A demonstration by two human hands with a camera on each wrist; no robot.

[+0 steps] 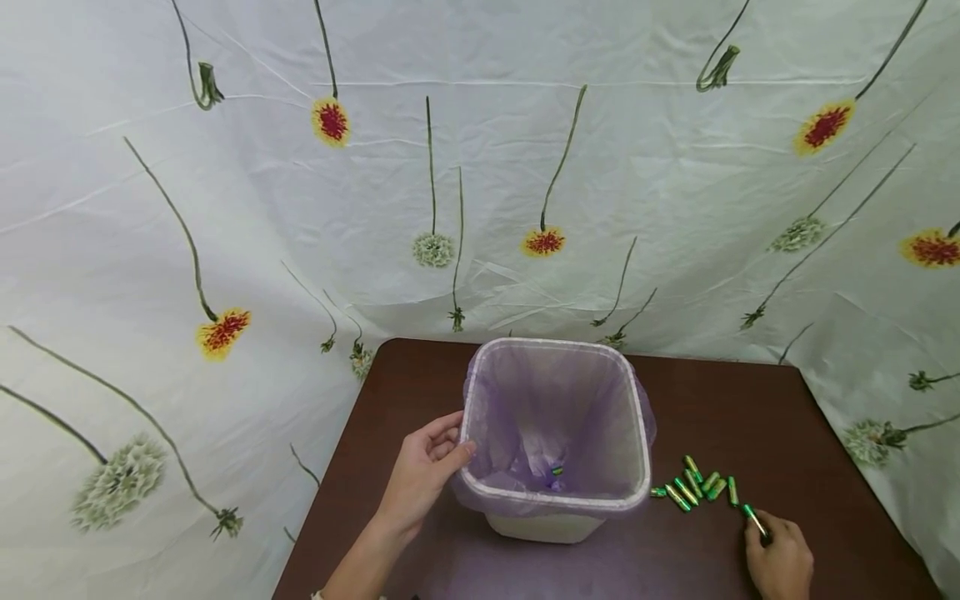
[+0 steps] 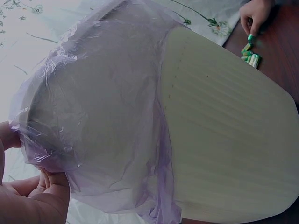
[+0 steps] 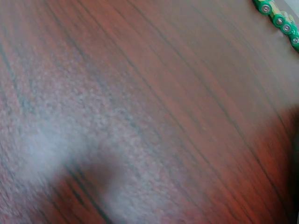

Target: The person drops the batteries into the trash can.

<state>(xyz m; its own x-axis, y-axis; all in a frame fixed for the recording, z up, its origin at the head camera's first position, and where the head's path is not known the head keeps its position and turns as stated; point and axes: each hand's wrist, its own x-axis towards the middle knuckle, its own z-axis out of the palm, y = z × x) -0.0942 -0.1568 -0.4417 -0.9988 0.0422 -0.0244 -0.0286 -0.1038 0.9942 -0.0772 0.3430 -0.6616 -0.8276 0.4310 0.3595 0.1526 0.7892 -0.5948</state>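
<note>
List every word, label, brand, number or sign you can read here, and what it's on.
No text can be read in any view.
Green-and-gold batteries on the table, and the battery in the right hand: any print is too small or blurred.
Waste bin and purple liner: no lettering visible.
Cloth backdrop: flower pattern, no words.

Left hand (image 1: 422,475): grip pinched, thumb on near side, fingers curled opposite
Left forearm (image 1: 367,560): bare, slanting up from bottom edge
Right hand (image 1: 782,553): low at right, fingers curled, grip pinched
Hands: well apart
</note>
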